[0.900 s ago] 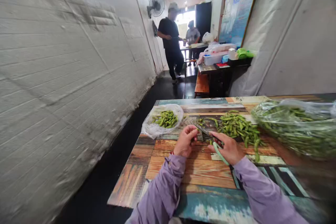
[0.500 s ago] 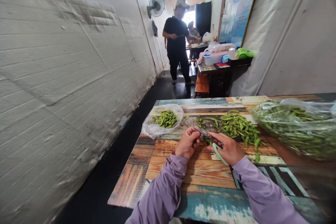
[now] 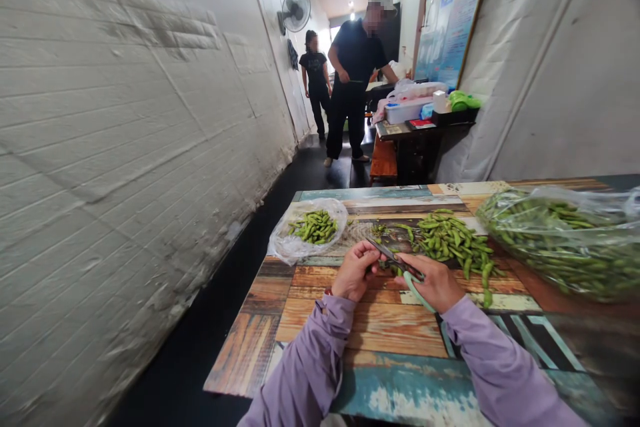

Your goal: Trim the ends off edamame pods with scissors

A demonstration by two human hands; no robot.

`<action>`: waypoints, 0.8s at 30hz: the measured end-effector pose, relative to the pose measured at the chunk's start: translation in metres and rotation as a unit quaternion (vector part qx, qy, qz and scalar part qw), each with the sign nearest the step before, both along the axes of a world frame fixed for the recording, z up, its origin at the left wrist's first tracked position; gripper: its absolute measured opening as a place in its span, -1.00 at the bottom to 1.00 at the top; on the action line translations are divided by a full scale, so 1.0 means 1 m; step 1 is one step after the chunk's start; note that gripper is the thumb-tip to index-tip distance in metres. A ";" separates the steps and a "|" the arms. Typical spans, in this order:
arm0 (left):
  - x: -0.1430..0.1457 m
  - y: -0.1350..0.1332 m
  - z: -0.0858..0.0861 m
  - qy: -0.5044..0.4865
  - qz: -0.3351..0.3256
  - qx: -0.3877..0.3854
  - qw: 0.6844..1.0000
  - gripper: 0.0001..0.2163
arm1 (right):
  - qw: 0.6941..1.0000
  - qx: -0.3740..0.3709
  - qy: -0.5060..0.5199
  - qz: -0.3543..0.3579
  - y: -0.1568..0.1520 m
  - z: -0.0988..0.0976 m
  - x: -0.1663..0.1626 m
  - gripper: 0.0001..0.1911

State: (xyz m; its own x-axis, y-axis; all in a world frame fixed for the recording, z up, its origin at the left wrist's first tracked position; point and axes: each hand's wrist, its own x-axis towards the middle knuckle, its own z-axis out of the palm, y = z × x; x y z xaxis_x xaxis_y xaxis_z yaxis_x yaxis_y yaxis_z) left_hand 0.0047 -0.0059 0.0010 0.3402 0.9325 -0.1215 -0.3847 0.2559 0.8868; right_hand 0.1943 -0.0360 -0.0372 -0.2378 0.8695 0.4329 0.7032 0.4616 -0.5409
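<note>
My right hand (image 3: 434,283) is closed around the green handles of a pair of scissors (image 3: 390,255). The dark blades point left, and their tips reach the fingers of my left hand (image 3: 354,272). Those left fingers are pinched together; whatever sits in them is mostly hidden. Just beyond my right hand lies a loose heap of green edamame pods (image 3: 453,240). Small trimmings (image 3: 379,230) are scattered past the blades. To the left, a clear plastic bag (image 3: 281,235) lies spread with a smaller pile of pods (image 3: 316,227) on it.
A large clear bag full of pods (image 3: 565,247) rests on the right of the wood-patterned table (image 3: 365,327). Beyond are a person in black (image 3: 355,60), a second person (image 3: 315,73), a stool (image 3: 384,159) and a side table with a plastic box (image 3: 404,111). A wall (image 3: 125,167) runs along the left.
My hands and the scissors have hardly moved; the blades look slightly more apart. In the background, the person in black leans right, and another person has come into view behind.
</note>
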 end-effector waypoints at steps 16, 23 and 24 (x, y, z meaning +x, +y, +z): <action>0.006 0.002 -0.001 0.056 -0.020 0.009 0.998 -0.79 | 0.958 -0.072 0.204 -0.187 0.013 -0.004 0.014 -0.46; 0.027 -0.012 -0.019 0.409 0.047 0.301 0.860 -0.92 | 0.968 -0.065 0.170 -0.170 0.015 -0.011 0.012 -0.47; 0.029 -0.014 -0.021 0.433 0.054 0.312 0.844 -0.92 | 0.970 -0.062 0.166 -0.169 0.015 -0.012 0.012 -0.48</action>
